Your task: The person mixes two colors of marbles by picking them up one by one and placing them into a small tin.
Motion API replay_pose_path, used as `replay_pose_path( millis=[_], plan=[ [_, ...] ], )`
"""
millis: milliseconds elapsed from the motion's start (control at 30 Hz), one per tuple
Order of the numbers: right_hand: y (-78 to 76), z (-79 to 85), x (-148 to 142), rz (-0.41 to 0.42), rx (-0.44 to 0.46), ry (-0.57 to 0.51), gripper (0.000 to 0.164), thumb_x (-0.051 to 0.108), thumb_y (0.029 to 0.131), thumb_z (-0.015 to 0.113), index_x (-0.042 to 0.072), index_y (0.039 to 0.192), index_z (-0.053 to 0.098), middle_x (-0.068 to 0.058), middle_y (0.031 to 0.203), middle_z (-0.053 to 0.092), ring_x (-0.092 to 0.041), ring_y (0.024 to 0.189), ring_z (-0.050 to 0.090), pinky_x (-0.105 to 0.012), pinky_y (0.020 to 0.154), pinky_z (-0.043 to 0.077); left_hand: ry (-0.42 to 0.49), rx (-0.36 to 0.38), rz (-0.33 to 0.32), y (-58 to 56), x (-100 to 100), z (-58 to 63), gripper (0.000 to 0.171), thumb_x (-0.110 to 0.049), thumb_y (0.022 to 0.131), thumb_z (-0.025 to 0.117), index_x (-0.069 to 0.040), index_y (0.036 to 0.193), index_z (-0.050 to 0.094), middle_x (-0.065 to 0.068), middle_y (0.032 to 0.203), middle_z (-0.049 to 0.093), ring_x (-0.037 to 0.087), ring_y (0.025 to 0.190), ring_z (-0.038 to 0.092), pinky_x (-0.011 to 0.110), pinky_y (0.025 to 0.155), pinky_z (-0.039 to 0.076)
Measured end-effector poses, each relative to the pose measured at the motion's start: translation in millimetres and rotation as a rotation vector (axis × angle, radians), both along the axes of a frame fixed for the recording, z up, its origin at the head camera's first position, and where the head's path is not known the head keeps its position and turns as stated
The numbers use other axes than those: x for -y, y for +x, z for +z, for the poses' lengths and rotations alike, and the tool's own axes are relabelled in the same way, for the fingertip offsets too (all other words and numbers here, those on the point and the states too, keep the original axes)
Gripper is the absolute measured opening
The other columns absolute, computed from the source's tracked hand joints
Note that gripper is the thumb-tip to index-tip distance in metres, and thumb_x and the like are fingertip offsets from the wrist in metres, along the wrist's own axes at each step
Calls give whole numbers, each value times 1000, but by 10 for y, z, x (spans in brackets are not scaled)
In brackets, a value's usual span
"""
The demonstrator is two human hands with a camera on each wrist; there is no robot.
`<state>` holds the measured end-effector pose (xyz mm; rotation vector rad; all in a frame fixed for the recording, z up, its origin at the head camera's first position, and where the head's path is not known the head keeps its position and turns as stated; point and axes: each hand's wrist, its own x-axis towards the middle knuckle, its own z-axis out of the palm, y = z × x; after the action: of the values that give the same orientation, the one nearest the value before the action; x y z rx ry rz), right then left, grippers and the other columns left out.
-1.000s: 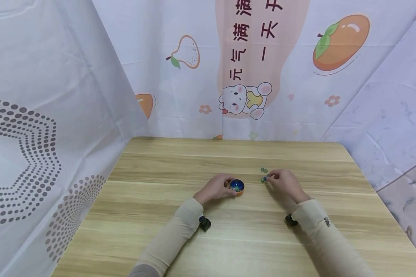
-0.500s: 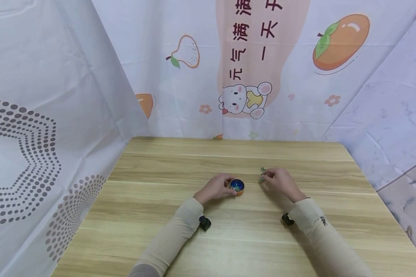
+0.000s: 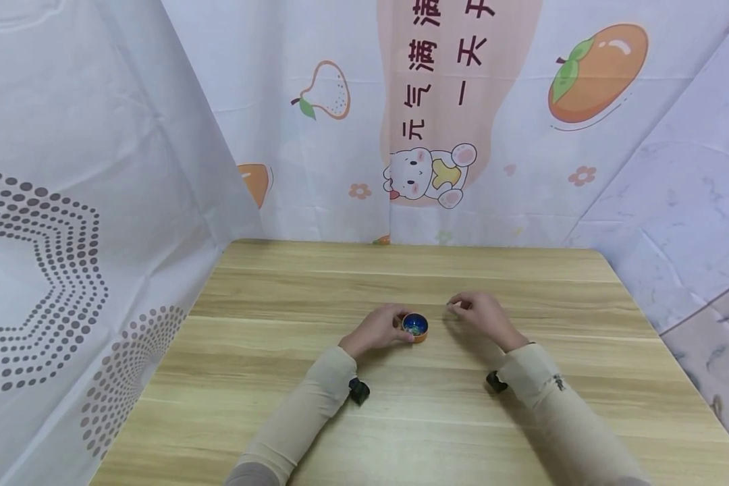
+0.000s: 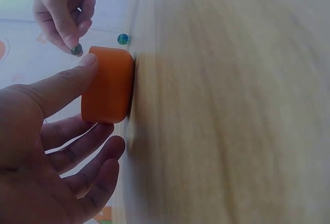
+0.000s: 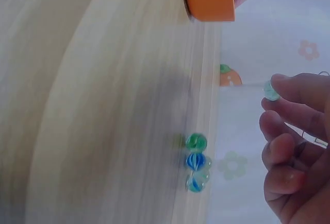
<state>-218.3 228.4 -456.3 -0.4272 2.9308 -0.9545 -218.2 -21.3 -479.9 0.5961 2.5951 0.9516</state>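
Note:
My left hand [image 3: 376, 329] holds a small round cup [image 3: 422, 337], orange outside and blue inside, with thumb and fingers around its side. The cup stands upright on the table, and glass marbles [image 3: 414, 331] lie in it. To the right of the cup, my right hand [image 3: 484, 316] pinches one clear greenish marble [image 5: 271, 90] between thumb and fingertip, raised above the table. Several green and blue marbles [image 5: 196, 142] sit close together on the wood in the right wrist view; in the head view the right hand hides them.
The wood-grain table [image 3: 316, 270] extends around both hands. Behind it hangs a white curtain [image 3: 316, 155] with fruit and cartoon prints, and further cloths hang at the left and right. Each wrist wears a small black camera [image 3: 358, 391].
My right hand has lifted a marble from the group on the table and moved left towards the cup. The left hand and the cup have stayed in place.

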Motion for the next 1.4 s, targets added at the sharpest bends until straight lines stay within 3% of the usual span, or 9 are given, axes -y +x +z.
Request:
replay_pose_path(
  millis=[433,967,1400],
  plan=[
    [19,-39,178,93,-44,-19,18,19,91,67,5,100,75,-3,79,67,-11,69,53,-27,62,44,14,8,-2,-27,-3,-26,53,-29,83,78,-14,130,60,0,114,66,13,98,60,29,85,49],
    [76,-111,329,176,7,-22,17,18,92,67,9,104,74,0,77,65,-8,67,51,-24,59,42,30,12,-3,-25,0,-34,51,-29,82,79,-14,128,62,-1,111,66,11,96,59,29,84,48],
    [100,-132,376,178,42,-34,16,14,89,69,8,103,74,1,77,65,-8,67,52,-23,59,42,21,13,-3,-27,-2,-31,52,-30,82,79,-15,129,61,-1,111,66,11,95,59,28,83,48]
  ],
)
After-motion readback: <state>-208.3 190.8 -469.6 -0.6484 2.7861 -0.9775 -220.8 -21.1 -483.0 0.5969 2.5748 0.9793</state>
